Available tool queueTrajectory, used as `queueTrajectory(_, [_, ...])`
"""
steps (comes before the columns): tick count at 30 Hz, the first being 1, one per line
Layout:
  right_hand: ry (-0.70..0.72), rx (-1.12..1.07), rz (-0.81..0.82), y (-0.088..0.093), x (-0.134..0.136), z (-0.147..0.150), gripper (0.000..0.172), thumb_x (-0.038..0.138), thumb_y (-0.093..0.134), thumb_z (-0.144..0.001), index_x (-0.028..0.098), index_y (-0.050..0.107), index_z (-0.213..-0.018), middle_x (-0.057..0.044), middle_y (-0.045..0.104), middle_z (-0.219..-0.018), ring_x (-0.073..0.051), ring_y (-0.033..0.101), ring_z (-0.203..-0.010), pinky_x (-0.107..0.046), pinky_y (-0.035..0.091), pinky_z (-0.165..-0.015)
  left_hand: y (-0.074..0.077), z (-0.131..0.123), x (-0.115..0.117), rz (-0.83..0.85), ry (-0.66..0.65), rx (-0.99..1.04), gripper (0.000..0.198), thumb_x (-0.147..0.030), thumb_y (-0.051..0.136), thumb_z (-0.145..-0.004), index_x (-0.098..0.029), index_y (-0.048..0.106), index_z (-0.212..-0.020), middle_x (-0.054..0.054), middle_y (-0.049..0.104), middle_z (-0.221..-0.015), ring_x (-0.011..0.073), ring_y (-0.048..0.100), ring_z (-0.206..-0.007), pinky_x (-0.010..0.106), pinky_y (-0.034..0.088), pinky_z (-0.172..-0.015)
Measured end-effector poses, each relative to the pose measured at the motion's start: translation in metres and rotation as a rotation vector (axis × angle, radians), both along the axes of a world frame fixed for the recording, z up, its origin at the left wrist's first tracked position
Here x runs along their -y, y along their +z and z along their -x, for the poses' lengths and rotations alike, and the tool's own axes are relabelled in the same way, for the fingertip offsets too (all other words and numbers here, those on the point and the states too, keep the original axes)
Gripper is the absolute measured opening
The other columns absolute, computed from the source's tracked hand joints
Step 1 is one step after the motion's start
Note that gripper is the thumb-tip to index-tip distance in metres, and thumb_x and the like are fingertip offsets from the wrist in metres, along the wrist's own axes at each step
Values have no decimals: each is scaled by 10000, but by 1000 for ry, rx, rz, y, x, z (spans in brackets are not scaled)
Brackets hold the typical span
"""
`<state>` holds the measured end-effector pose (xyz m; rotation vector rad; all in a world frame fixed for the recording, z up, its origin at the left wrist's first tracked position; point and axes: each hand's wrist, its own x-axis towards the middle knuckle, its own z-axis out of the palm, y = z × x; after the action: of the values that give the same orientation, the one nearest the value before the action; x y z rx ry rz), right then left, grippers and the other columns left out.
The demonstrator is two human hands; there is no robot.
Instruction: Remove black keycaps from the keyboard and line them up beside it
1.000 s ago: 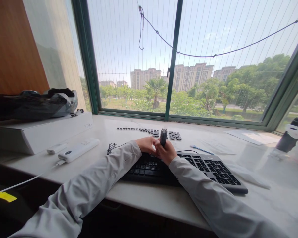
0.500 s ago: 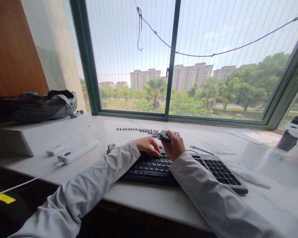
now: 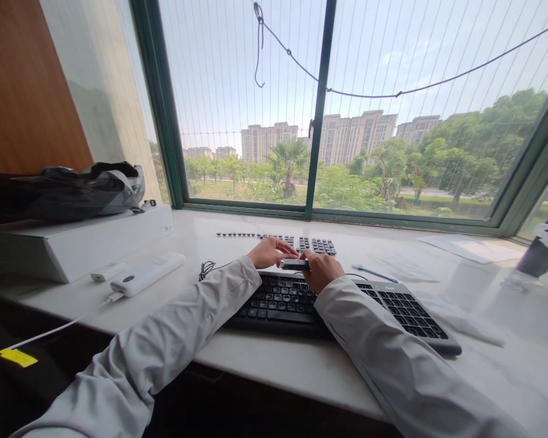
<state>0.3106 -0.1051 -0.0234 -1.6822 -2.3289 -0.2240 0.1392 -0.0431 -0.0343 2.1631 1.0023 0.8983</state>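
A black keyboard [image 3: 292,316] lies on the pale marble surface, many of its keys bare of caps. Above its back edge, my right hand [image 3: 322,269] is closed round a small dark tool [image 3: 295,264] that points left. My left hand [image 3: 273,252] is beside it, fingers bent and fingertips close to those of my right hand; whether it pinches anything is too small to tell. Loose black keycaps [image 3: 324,246] lie in rows behind the hands, near the window.
At the left, a white box [image 3: 109,240] bears a dark bag [image 3: 64,194]; a white power bank [image 3: 147,275] with a cable lies before it. To the right are a blue tool [image 3: 375,274], papers [image 3: 472,248], clear plastic [image 3: 466,322] and a dark bottle [image 3: 536,255].
My left hand has risen from the keys and moved back, towards my right hand. The dark tool has come down and turned nearly level. The camera view has shifted slightly.
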Motion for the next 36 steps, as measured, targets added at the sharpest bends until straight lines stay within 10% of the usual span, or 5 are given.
queueTrajectory(11, [-14,-4,-43,-6,-7,-3,274,240,482,-802,216,542,-1069,-70,684,-934,-234,634,-842,-299,421,-668,-2,-3,-2,-60,-27,72,313,-379,632,-739,-139,724,-918,82,697,-875,123,589,-644,201,458,-505])
queueTrajectory(22, [-22,-21,-53,-18,-14,-6,335,229,454,-787,219,545,-1109,-88,673,-937,-234,622,-857,-320,427,-717,-2,-4,11,-441,61,-147,468,70,500,-624,-199,722,-936,-4,709,-852,68,532,-555,166,417,-551])
queueTrajectory(36, [-26,-41,-42,-12,-12,-12,399,257,477,-822,257,418,-1217,-70,672,-893,-215,628,-818,-283,405,-666,-1,-6,15,-531,184,-207,359,-77,601,-670,-211,695,-990,1,707,-883,87,538,-561,191,414,-593])
